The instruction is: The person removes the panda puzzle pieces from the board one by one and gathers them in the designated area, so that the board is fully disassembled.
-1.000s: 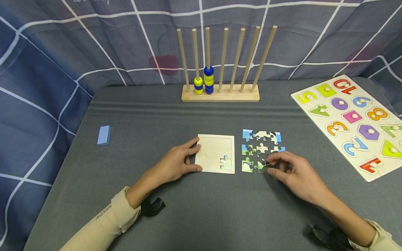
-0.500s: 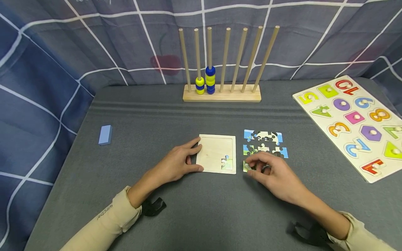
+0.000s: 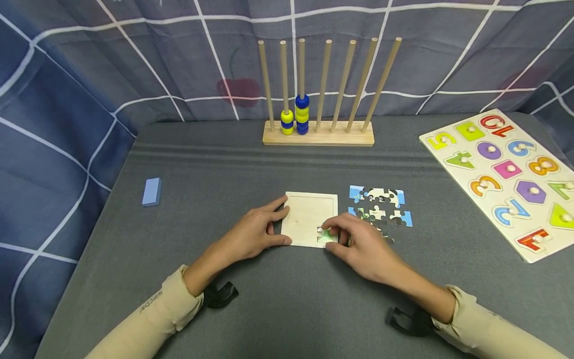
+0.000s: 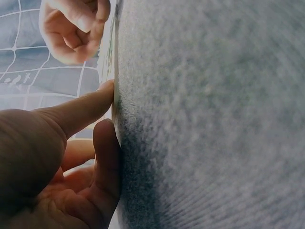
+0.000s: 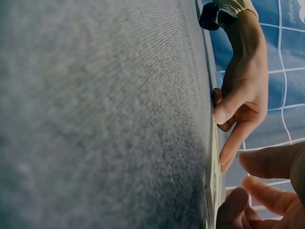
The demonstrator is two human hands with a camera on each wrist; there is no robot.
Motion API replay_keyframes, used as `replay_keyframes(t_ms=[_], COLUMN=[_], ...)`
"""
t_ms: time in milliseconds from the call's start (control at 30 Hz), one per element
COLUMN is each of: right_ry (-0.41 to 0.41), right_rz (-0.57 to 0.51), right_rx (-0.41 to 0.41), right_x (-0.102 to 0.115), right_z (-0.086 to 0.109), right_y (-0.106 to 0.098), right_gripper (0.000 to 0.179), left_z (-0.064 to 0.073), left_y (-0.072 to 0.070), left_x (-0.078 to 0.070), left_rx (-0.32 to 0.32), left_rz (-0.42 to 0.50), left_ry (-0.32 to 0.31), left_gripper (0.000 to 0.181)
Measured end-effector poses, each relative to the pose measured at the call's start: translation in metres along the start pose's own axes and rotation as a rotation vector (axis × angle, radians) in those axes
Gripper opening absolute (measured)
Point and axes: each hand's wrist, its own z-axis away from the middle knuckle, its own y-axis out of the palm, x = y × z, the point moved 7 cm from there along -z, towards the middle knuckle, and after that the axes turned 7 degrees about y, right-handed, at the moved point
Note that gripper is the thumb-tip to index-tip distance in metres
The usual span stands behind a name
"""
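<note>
A square wooden puzzle tray (image 3: 309,212) lies flat on the table, with one green puzzle piece (image 3: 326,236) in its lower right corner. My left hand (image 3: 255,230) steadies the tray at its left edge, thumb and forefingers spread along it. Over the right edge, my right hand (image 3: 358,244) has its bent fingers and thumb at that corner piece. Between its fingertips (image 5: 249,182) the right wrist view shows no piece. Panda puzzle pieces (image 3: 376,204) lie in loose rows just right of the tray; the lowest row is mostly hidden by my right hand.
A wooden peg stand (image 3: 318,138) with blue and yellow beads stands at the back. At the right lies a number and shape board (image 3: 508,182) with knobs. A blue block (image 3: 152,192) sits far left. A grid-patterned cloth (image 3: 188,60) hangs behind the table.
My right hand has moved left, from the lowest row of loose pieces to the tray's lower right corner. My left hand keeps its place at the tray.
</note>
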Motion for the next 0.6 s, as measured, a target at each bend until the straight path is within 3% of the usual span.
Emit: replay_keyframes(t_ms=[167, 600], right_ry=[0.031, 0.076], right_rz=[0.093, 0.167], right_rx=[0.002, 0.037], right_x=[0.0, -0.003], right_z=[-0.006, -0.013], right_y=[0.002, 0.002], right_gripper=[0.032, 0.036], left_z=[-0.001, 0.0], left_y=[0.0, 0.0], left_x=[0.0, -0.001], left_rx=[0.001, -0.002], left_rz=[0.0, 0.003], left_ry=[0.008, 0.007], left_gripper=[0.072, 0.072])
